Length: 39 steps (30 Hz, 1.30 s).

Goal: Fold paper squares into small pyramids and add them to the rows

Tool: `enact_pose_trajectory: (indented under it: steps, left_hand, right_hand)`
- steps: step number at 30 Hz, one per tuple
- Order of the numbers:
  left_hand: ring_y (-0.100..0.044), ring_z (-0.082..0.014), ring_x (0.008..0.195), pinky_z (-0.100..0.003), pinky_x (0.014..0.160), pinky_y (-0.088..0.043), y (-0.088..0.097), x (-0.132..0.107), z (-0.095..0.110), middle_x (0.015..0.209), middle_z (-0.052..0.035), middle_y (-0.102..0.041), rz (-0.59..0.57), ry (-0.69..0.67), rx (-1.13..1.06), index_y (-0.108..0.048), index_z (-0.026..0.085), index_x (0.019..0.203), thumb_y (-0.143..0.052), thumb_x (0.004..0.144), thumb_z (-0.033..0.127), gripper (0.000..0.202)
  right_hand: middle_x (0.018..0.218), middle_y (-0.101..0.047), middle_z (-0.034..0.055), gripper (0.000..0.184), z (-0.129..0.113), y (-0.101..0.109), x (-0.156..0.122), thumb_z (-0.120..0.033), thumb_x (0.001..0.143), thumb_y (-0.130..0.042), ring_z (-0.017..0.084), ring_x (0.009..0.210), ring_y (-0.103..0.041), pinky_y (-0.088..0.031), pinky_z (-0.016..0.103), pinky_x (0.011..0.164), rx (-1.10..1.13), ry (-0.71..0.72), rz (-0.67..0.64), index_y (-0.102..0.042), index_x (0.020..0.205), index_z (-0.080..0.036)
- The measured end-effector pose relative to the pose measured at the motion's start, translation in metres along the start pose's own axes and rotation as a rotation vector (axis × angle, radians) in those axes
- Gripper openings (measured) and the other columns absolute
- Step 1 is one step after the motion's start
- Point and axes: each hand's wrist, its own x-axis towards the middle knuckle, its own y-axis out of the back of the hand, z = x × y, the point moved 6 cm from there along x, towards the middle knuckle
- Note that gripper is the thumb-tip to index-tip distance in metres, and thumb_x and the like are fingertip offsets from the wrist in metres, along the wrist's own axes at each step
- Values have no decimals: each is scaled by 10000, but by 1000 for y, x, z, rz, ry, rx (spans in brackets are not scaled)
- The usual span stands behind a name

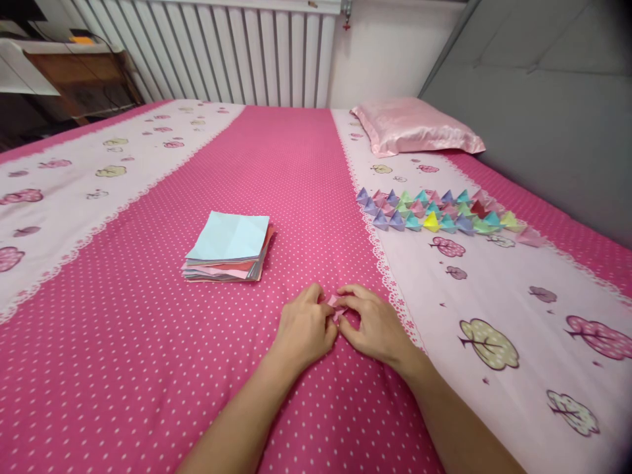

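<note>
My left hand [305,327] and my right hand [376,325] rest side by side on the pink dotted bedspread [148,368]. Both pinch a small pink folded paper [337,304] between their fingertips; most of it is hidden by the fingers. A stack of coloured square paper sheets [228,249], with a light blue creased sheet on top, lies to the upper left of my hands. To the upper right, several small folded paper pieces [434,212] in many colours lie in rows on the pale strip of the bedspread.
A pink satin pillow [415,126] lies at the head of the bed by the grey padded headboard [543,118]. A white radiator [237,52] stands behind the bed, and a wooden shelf [74,72] at far left.
</note>
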Motion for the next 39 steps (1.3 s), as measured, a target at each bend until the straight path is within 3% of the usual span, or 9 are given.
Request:
enact_pose_trajectory:
  steps: [4, 9, 14, 21, 30, 34, 39]
  left_hand:
    - [-540, -169, 712, -266, 554, -382, -2, 0, 0, 852, -64, -530, -27, 4, 1, -670, 211, 853, -454, 784, 237, 228]
    - [-526, -150, 657, -257, 538, -369, -1, -1, -1, 813, -59, -521, -23, 18, -13, -673, 201, 821, -419, 820, 247, 259]
    - [-541, -148, 692, -253, 569, -381, 3, -1, 0, 822, -52, -543, 33, 26, -112, -671, 204, 817, -416, 843, 311, 278]
    - [-531, -115, 634, -234, 578, -402, 6, 0, -4, 821, -40, -558, 160, 67, -189, -642, 184, 745, -474, 805, 286, 206]
    - [-563, -140, 668, -244, 603, -417, 8, 0, -9, 799, -31, -597, 241, 183, -221, -617, 183, 835, -502, 784, 230, 134]
    - [-553, -118, 638, -229, 611, -426, 6, 0, -9, 775, -35, -593, 248, 160, -279, -652, 175, 761, -497, 798, 220, 166]
    - [-555, -115, 666, -233, 621, -432, 3, 1, -6, 877, -41, -606, 238, 65, -278, -689, 213, 824, -517, 804, 248, 177]
  right_hand:
    - [1076, -584, 68, 256, 1, -1, 0, -151, 812, -445, 190, 975, -555, -450, 345, 853, 13, -22, -4, -662, 942, -200]
    - [951, -588, 71, 245, 1, -2, 1, -159, 841, -429, 176, 861, -566, -470, 319, 768, 10, -48, 10, -673, 847, -189]
    - [833, -633, 51, 222, 3, -1, 1, -167, 831, -454, 165, 759, -584, -475, 299, 715, 11, -82, 54, -674, 846, -188]
    - [830, -674, 45, 171, 3, 1, -2, -191, 784, -508, 164, 688, -608, -490, 291, 666, 26, -97, 118, -669, 841, -192]
    - [854, -691, 55, 219, 2, 1, -1, -156, 777, -477, 185, 745, -631, -492, 307, 718, 8, -110, 143, -678, 854, -193]
    - [849, -703, 55, 244, 2, 4, -1, -139, 793, -455, 186, 738, -644, -496, 309, 708, 6, -120, 138, -684, 846, -203]
    - [777, -714, 36, 175, 7, 5, -3, -221, 814, -493, 189, 664, -664, -503, 305, 644, 34, -211, 142, -650, 888, -206]
